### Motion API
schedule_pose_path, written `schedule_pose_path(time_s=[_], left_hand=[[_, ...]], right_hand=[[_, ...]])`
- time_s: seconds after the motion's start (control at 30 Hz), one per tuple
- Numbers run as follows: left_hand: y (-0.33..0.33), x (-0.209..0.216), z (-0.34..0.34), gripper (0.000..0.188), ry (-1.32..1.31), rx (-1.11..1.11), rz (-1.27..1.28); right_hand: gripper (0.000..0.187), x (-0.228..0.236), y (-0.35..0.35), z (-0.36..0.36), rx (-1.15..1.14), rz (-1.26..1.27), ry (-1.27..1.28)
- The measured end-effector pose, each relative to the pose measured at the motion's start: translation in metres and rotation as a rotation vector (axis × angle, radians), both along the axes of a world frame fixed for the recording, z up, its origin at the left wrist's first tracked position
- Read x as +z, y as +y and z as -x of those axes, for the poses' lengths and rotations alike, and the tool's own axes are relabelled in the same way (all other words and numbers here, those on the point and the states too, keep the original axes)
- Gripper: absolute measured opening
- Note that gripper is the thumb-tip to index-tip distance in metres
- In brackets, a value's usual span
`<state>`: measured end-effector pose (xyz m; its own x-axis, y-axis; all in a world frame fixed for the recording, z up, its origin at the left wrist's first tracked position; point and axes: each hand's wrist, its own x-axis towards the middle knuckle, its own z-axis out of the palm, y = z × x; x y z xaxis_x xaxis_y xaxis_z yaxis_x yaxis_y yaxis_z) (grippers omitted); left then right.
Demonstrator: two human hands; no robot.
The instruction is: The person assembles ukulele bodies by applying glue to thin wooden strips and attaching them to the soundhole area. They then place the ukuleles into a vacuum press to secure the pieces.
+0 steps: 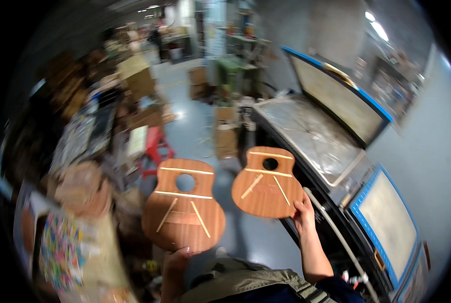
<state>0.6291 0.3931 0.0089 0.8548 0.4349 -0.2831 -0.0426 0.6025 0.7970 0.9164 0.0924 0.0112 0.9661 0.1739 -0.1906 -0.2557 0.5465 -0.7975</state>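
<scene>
My left hand (178,258) grips the bottom edge of a brown wooden ukulele top (182,236), thumb on its face and the other fingers hidden behind it. My right hand (303,215) pinches a second ukulele top (270,203) by its lower right edge. This one looks smaller. Each board has a round sound hole, two pale crosswise braces and two slanted braces below them. The boards are held up side by side, apart from each other, braced faces toward me.
On the right stands a black-framed table (314,123) with a raised blue-edged screen frame (336,93). Another blue-edged frame (387,222) leans below. Cardboard boxes (226,136) stand ahead on the grey floor. Left are a red stool (157,146) and cluttered stacks, blurred.
</scene>
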Motion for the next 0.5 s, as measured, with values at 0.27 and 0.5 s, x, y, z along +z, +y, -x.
schedule_pose_path(time_s=[0.27, 0.5], left_hand=[[0.051, 0.03, -0.29, 0.056, -0.068, -0.333, -0.179], [0.009, 0.002, -0.562, 0.054, -0.167, -0.706, -0.05]], right_hand=[[0.057, 0.019, -0.088, -0.117, -0.578, 0.141, -0.008], [0.053, -0.042, -0.184, -0.262, -0.881, 0.259, -0.016]])
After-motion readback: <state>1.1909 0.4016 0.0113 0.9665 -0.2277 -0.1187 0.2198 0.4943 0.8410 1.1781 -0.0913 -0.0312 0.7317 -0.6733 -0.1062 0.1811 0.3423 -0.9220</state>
